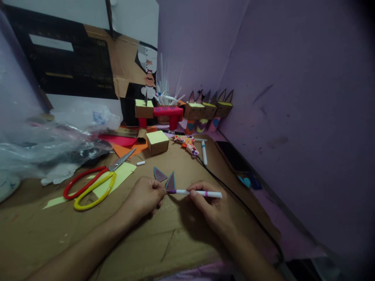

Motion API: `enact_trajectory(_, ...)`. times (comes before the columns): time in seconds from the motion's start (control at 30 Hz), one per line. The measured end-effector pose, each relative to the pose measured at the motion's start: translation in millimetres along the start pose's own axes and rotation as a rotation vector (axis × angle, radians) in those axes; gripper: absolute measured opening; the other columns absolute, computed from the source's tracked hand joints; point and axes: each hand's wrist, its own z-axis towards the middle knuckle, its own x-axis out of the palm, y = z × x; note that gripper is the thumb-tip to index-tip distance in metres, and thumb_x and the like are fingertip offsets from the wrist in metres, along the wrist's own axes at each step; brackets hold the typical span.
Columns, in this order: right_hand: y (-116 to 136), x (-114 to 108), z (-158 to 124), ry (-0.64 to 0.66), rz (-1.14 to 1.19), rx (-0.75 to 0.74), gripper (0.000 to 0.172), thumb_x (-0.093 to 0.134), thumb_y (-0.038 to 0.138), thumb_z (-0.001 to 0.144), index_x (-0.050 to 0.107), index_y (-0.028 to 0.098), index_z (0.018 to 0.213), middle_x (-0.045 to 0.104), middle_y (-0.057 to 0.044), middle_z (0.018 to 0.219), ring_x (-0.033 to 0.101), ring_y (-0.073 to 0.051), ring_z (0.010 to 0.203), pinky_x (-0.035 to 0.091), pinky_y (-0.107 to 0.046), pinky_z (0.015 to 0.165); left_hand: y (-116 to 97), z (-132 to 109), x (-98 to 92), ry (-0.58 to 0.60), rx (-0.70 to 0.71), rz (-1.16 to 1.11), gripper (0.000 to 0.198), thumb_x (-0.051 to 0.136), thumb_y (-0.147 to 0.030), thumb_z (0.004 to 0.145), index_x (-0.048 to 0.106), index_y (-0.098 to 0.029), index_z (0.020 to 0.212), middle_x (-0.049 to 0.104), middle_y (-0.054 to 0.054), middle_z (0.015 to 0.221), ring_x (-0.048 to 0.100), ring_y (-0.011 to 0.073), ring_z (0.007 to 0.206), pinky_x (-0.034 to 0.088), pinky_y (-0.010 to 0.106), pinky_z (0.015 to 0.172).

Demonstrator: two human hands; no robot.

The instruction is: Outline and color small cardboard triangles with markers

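My left hand (149, 196) pinches the lower corner of a small triangular cutout (170, 182), which has a purple middle and blue edges. In my right hand (209, 205) is a white marker (199, 192) with a purple band; its purple tip end points left and meets the base of the cutout. A second similar triangle (159, 174) lies on the cardboard just behind my left fingers. Further back stands a small cardboard box (157, 143) with a pale yellow top, and a small white cap (141, 163) lies in front of it.
Red-and-yellow scissors (90, 187) lie over yellow paper (120, 177) at left. Behind are plastic bags (58, 132), a patterned glue gun (187, 144) with a black cable, a blue-banded marker (204, 153), a phone (233, 156) and several eared box figures (209, 111).
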Motion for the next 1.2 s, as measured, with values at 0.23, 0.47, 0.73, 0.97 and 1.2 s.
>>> enact_trajectory(0.23, 1.9, -0.1, 0.4, -0.005, 0.003, -0.006, 0.016, 0.052, 0.025, 0.075, 0.064, 0.014, 0.071, 0.06, -0.001, 0.053, 0.049, -0.011, 0.046, 0.034, -0.02, 0.044, 2.3, 2.2, -0.9, -0.003, 0.011, 0.008, 0.016, 0.046, -0.02, 0.068, 0.049, -0.016, 0.053, 0.045, -0.006, 0.037, 0.033, 0.0057, 0.024, 0.023, 0.017, 0.026)
enact_trajectory(0.47, 3.4, -1.1, -0.4, -0.011, 0.001, -0.009, 0.017, 0.052, 0.025, 0.075, 0.064, 0.013, 0.072, 0.061, -0.002, 0.054, 0.048, -0.011, 0.047, 0.034, -0.021, 0.044, 0.9, 0.4, -0.5, 0.003, 0.019, 0.0, 0.018, 0.045, -0.021, 0.07, 0.049, -0.016, 0.052, 0.045, -0.006, 0.036, 0.033, 0.0055, 0.024, 0.023, 0.017, 0.026)
enact_trajectory(0.73, 3.0, 0.4, 0.9, -0.033, 0.047, 0.016, 0.018, 0.052, 0.027, 0.075, 0.064, 0.014, 0.073, 0.06, -0.002, 0.054, 0.049, -0.011, 0.047, 0.034, -0.021, 0.044, 3.1, 2.2, -0.1, 0.005, 0.012, -0.002, 0.016, 0.046, -0.021, 0.069, 0.048, -0.017, 0.054, 0.044, -0.007, 0.037, 0.032, 0.005, 0.024, 0.023, 0.017, 0.026)
enact_trajectory(0.97, 3.9, -0.7, 0.8, -0.017, 0.026, 0.022, 0.017, 0.052, 0.026, 0.075, 0.063, 0.013, 0.071, 0.059, -0.001, 0.053, 0.047, -0.011, 0.046, 0.033, -0.02, 0.043, 2.7, 1.1, -0.3, 0.004, 0.006, -0.006, 0.015, 0.045, -0.022, 0.068, 0.047, -0.017, 0.054, 0.044, -0.007, 0.037, 0.033, 0.0055, 0.024, 0.023, 0.017, 0.026)
enact_trajectory(1.2, 2.2, 0.1, 0.7, -0.053, 0.063, 0.035, 0.017, 0.053, 0.027, 0.075, 0.063, 0.014, 0.07, 0.057, 0.0, 0.05, 0.047, -0.011, 0.045, 0.032, -0.021, 0.042, 2.6, 0.3, -1.0, 0.006, 0.01, 0.009, 0.016, 0.045, -0.022, 0.068, 0.047, -0.017, 0.053, 0.045, -0.007, 0.037, 0.032, 0.0053, 0.024, 0.023, 0.017, 0.026)
